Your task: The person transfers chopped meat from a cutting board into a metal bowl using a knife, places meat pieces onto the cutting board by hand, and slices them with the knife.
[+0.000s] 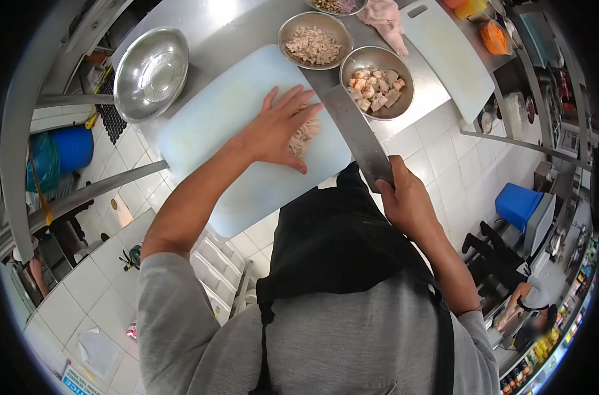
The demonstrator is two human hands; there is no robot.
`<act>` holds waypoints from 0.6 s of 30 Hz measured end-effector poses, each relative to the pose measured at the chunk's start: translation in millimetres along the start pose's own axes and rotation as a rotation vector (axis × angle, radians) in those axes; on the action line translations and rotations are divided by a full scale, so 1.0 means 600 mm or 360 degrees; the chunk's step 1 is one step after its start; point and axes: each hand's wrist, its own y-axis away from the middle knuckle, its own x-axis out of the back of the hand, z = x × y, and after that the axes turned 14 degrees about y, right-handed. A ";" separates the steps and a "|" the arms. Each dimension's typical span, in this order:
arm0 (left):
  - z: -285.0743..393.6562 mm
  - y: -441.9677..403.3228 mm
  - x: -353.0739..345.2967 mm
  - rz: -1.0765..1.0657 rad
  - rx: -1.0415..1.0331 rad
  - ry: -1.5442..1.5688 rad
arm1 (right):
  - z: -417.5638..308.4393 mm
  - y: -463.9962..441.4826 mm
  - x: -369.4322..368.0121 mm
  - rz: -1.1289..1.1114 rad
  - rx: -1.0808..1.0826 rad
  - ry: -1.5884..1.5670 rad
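My left hand (283, 128) lies spread, fingers apart, over a small heap of chopped pale meat (306, 136) and partly hides it. The heap rests on a white cutting board (214, 125). In my right hand (408, 201) is the handle of a cleaver (358, 128); its broad blade points away from me, beside the board's right edge. Just past the blade tip stands a steel bowl (408, 99) of larger cooked meat chunks (377, 91). Another steel bowl (284, 34), beyond the board, holds finely diced meat (314, 46).
On the steel table (210, 29), a perforated metal bowl (148, 76) sits at left. A third bowl (360, 9), a pink cloth (383, 23) and a second cutting board (447, 59) are at the far side. Another person (526, 293) works at the right.
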 end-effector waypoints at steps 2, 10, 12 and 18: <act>0.000 -0.002 0.005 -0.0059 -0.0009 0.0078 | 0.004 -0.003 -0.006 0.0008 0.0048 0.0012; 0.026 0.068 -0.051 0.0336 0.0028 0.0158 | 0.006 -0.086 -0.039 -0.0087 0.0133 0.0460; 0.049 0.086 -0.075 0.0465 0.0201 0.0097 | 0.004 -0.108 -0.043 -0.0094 0.0242 0.0563; 0.119 0.100 -0.147 0.0981 0.0683 -0.0078 | -0.002 -0.161 -0.053 -0.0149 0.0579 0.0612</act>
